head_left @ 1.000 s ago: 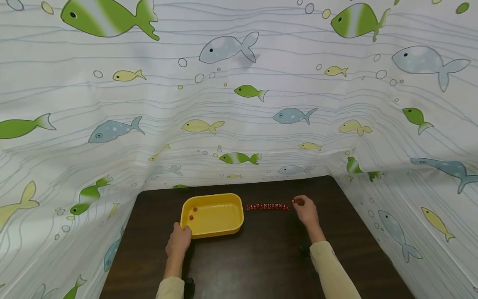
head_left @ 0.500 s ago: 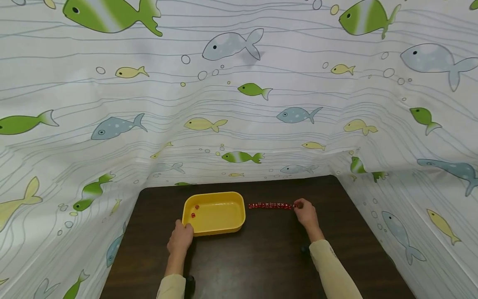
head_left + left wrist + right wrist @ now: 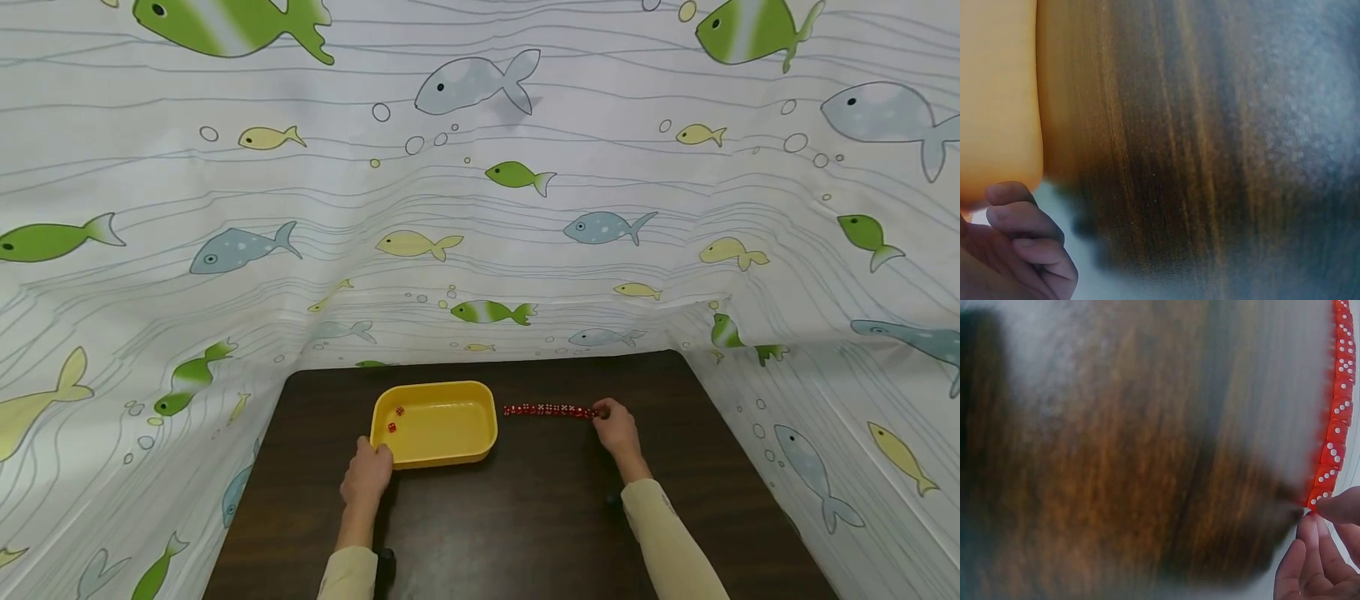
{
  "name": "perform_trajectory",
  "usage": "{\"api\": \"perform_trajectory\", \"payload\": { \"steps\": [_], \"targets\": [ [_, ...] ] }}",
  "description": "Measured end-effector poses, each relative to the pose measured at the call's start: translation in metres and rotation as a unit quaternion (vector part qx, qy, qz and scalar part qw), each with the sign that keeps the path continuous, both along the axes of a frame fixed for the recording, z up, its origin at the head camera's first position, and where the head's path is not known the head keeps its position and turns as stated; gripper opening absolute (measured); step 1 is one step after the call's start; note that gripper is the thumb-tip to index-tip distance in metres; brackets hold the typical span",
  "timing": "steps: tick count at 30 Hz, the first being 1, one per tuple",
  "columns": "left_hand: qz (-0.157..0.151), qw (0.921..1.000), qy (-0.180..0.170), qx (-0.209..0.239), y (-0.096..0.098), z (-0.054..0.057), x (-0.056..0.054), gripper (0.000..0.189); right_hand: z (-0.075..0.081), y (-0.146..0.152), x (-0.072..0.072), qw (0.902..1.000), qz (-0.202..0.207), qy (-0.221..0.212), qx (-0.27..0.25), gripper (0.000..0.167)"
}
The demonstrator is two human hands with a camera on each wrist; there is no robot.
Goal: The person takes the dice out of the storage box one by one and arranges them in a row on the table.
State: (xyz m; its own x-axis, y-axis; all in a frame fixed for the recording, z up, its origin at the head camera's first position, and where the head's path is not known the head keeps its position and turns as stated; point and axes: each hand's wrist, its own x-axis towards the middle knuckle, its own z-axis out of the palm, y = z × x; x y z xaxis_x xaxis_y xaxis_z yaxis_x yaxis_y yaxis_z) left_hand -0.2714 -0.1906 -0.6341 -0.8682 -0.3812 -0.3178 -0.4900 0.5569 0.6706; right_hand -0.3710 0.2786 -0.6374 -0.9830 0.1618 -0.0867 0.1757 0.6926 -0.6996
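A yellow plastic tray (image 3: 448, 432) stands on the dark table, with two red dice, one die (image 3: 400, 410) behind the other (image 3: 392, 427), at its left end. My left hand (image 3: 367, 473) grips the tray's near left corner; curled fingers (image 3: 1025, 215) show beneath the tray in the left wrist view. To the tray's right runs a straight row of red dice (image 3: 547, 409), touching side by side. My right hand (image 3: 619, 433) pinches the end die (image 3: 1317, 499) between thumb and fingertips, at the row's right end. The fingers partly cover that die.
The dark wood table (image 3: 517, 525) ends at a fish-patterned white curtain (image 3: 420, 200) behind and on both sides. Dark wrist-worn devices sit beneath both forearms, close to the tabletop.
My right hand has brought a die from just right of the row to its right end, where it now touches the row. The left hand keeps its grip on the tray.
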Motion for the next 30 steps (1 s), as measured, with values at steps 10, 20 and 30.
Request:
{"api": "perform_trajectory", "payload": {
  "steps": [10,20,30],
  "targets": [
    [-0.002,1.0000,0.004,0.005,0.000,-0.001,-0.001,0.058,0.009,0.000,0.000,0.9999,-0.006,0.012,-0.002,0.033],
    [0.001,0.9999,0.011,0.010,-0.002,0.003,0.001,0.061,0.040,-0.058,-0.006,0.9975,0.004,0.056,-0.043,0.032],
    [-0.001,0.9997,0.026,-0.003,-0.002,-0.003,0.000,0.062,0.065,-0.156,-0.006,0.9941,0.068,0.076,-0.035,0.024]
  ]
}}
